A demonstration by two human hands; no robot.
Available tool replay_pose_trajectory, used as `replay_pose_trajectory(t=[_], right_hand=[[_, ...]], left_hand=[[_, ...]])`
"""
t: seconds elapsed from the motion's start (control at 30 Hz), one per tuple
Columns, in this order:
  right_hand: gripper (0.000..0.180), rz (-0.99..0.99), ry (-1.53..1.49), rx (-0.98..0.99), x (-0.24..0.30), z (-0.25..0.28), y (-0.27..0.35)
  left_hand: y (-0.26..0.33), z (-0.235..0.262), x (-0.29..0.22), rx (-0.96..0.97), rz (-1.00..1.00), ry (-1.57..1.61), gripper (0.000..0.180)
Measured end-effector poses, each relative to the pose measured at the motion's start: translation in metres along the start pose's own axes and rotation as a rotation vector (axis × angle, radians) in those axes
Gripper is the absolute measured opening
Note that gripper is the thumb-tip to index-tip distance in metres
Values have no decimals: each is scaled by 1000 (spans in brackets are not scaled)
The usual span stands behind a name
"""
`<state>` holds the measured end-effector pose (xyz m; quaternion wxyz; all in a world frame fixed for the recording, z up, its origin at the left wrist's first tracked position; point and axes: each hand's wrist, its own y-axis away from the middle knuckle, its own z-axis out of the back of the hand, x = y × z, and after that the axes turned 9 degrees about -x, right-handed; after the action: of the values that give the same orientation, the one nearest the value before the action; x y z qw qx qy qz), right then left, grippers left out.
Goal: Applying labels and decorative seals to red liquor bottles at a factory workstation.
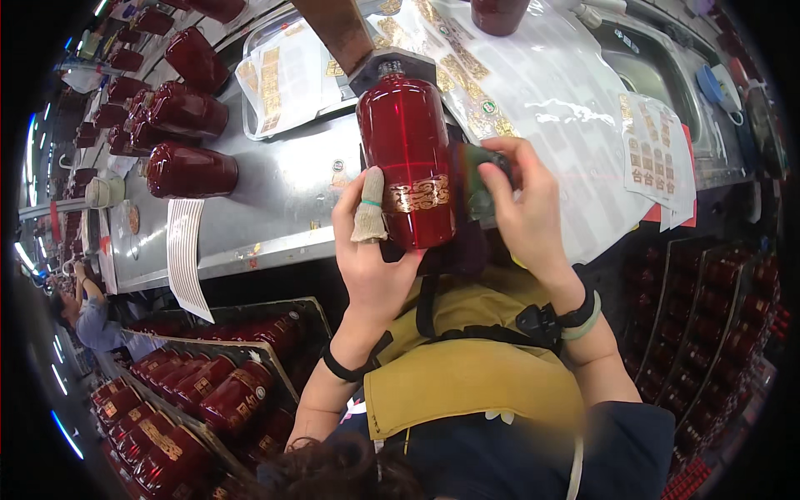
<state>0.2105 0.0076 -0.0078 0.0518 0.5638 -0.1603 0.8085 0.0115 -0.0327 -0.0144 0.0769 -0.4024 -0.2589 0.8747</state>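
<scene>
A glossy dark red bottle point(408, 142) lies on its side in front of me, its neck at a wooden block point(342, 33) and its base toward me. A gold patterned band point(419, 196) runs around its lower part. My left hand point(371, 242) is wrapped round the bottle's left side and base, with a pale cloth cover on one finger. At the bottle's right side, my right hand point(525, 192) pinches a flat dark green piece with a dark knob-like top point(481, 179). Its exact kind is unclear, and whether it touches the glass is hidden.
Several red bottles point(187, 108) stand on the metal table point(275, 192) at the left. Sheets of gold decals point(658, 150) lie at the right, beside a sink point(658, 67). A striped paper strip point(185, 258) hangs over the front edge. Crates of bottles point(225, 383) flank me; another person point(92, 312) is far left.
</scene>
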Motion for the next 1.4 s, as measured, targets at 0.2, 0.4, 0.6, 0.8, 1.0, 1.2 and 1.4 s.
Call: replay_pose_trajectory(t=[0.2, 0.4, 0.6, 0.8, 1.0, 1.2, 1.4], right_hand=[[20, -61, -266, 52, 39, -9, 12], [19, -87, 52, 13, 3, 2, 2], [20, -218, -311, 108, -9, -13, 8], [19, -186, -320, 35, -13, 9, 6], [21, -165, -308, 106, -6, 9, 9], [20, -132, -263, 95, 1, 1, 12], [20, -153, -290, 96, 9, 3, 13]], left_hand=[[-6, -11, 17, -26, 63, -5, 97], [-7, -3, 21, 22, -22, 28, 98], [-6, -4, 19, 63, 197, 106, 98], [-11, 7, 6, 103, -2, 72, 100], [-14, 4, 10, 164, 148, 285, 102], [-11, 2, 6, 170, 171, 174, 113], [-20, 6, -1, 274, 125, 289, 122]])
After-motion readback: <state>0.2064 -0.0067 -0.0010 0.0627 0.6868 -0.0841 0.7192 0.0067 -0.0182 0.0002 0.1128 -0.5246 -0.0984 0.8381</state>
